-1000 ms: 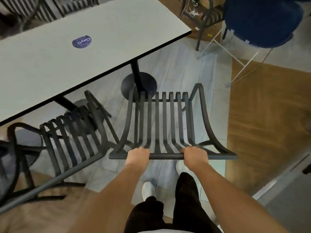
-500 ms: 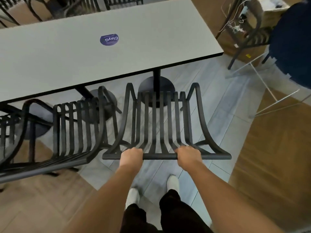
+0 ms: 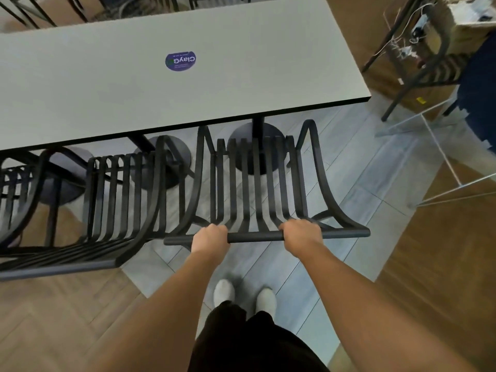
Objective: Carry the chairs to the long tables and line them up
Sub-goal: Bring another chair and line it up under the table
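A black slatted metal chair [image 3: 257, 183] stands in front of me, its seat end near the edge of the long grey table [image 3: 241, 84]. My left hand [image 3: 210, 237] and my right hand [image 3: 302, 236] both grip the top bar of its backrest, a short gap apart. A second black slatted chair [image 3: 118, 200] stands right beside it on the left, also facing the table. Part of a third chair [image 3: 16, 189] shows at the far left edge.
The table stands on black round pedestal bases [image 3: 256, 151] and carries a purple round sticker [image 3: 180, 60]. At the right are a blue chair with thin white legs [image 3: 477, 103], another black chair [image 3: 418, 65] and a cardboard box with cables [image 3: 472, 20]. More chairs stand behind the table.
The chair in my hands has swung round to face the table squarely and moved closer to it, now standing in line with the chair on its left. My grip is unchanged.
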`<action>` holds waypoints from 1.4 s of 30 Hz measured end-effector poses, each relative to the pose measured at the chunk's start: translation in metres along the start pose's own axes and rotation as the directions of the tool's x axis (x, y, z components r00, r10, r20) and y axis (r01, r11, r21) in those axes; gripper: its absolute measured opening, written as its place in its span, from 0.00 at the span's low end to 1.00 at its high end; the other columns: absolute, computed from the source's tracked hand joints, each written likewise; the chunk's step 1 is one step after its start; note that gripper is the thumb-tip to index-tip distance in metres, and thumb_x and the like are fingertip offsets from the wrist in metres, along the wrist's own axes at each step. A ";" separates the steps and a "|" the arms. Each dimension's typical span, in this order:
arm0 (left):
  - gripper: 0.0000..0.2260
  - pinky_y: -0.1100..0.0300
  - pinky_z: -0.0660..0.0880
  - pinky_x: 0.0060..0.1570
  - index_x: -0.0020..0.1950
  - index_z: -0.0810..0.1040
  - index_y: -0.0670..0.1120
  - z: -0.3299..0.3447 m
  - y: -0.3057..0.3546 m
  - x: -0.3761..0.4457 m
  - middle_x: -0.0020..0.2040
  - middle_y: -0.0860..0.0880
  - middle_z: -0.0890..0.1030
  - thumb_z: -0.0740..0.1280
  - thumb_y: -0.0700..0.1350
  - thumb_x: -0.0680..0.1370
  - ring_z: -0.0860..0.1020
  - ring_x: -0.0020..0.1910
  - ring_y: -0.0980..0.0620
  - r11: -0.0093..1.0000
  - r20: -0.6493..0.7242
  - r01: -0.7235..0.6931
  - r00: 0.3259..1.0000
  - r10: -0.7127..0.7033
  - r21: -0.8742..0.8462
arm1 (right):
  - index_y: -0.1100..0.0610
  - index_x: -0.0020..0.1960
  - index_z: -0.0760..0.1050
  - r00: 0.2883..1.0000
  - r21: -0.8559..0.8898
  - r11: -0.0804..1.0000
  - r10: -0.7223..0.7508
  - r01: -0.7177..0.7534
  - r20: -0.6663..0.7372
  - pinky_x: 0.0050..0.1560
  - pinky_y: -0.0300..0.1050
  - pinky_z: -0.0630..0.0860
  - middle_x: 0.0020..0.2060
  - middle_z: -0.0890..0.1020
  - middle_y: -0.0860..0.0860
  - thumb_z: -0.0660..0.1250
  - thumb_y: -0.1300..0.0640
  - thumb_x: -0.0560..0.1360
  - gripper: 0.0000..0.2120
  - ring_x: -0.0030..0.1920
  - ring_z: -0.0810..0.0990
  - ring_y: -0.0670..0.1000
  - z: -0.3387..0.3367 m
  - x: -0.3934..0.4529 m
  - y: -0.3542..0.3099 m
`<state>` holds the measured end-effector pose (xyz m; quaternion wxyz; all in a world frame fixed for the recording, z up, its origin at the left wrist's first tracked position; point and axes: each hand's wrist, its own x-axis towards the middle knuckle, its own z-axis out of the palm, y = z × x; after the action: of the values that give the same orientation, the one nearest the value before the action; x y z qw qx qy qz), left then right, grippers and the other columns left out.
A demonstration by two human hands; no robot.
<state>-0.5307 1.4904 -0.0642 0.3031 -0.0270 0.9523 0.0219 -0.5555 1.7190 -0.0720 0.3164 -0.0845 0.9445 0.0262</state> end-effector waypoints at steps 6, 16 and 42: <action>0.09 0.52 0.80 0.47 0.56 0.79 0.48 -0.015 0.003 0.018 0.44 0.49 0.79 0.65 0.50 0.81 0.79 0.43 0.48 0.993 0.065 0.003 0.998 0.005 -0.119 | 0.45 0.63 0.79 1.000 -0.026 1.000 0.005 -0.004 0.005 0.62 0.54 0.72 0.52 0.82 0.48 0.65 0.63 0.77 0.19 0.56 0.79 0.54 -0.012 0.022 0.009; 0.42 0.52 0.77 0.58 0.69 0.74 0.48 -0.049 0.012 0.035 0.61 0.47 0.79 0.55 0.80 0.71 0.78 0.58 0.48 0.964 0.289 -0.194 0.927 0.241 -0.182 | 0.48 0.60 0.78 0.978 0.144 0.986 -0.113 0.087 0.177 0.56 0.52 0.78 0.54 0.80 0.50 0.72 0.45 0.75 0.16 0.56 0.79 0.54 -0.037 0.026 0.022; 0.16 0.54 0.80 0.41 0.50 0.80 0.47 -0.147 0.387 0.123 0.40 0.49 0.82 0.58 0.55 0.85 0.81 0.38 0.49 0.899 -0.027 -0.037 0.999 0.028 -0.437 | 0.53 0.58 0.78 0.995 0.465 0.884 0.007 -0.053 0.101 0.55 0.47 0.77 0.54 0.82 0.52 0.66 0.42 0.80 0.16 0.53 0.80 0.53 -0.157 0.110 0.397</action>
<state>-0.7404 1.8633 -0.0057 0.2794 -0.0787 0.9264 0.2398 -0.8048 2.0782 -0.0146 0.3724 0.0099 0.9078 -0.1927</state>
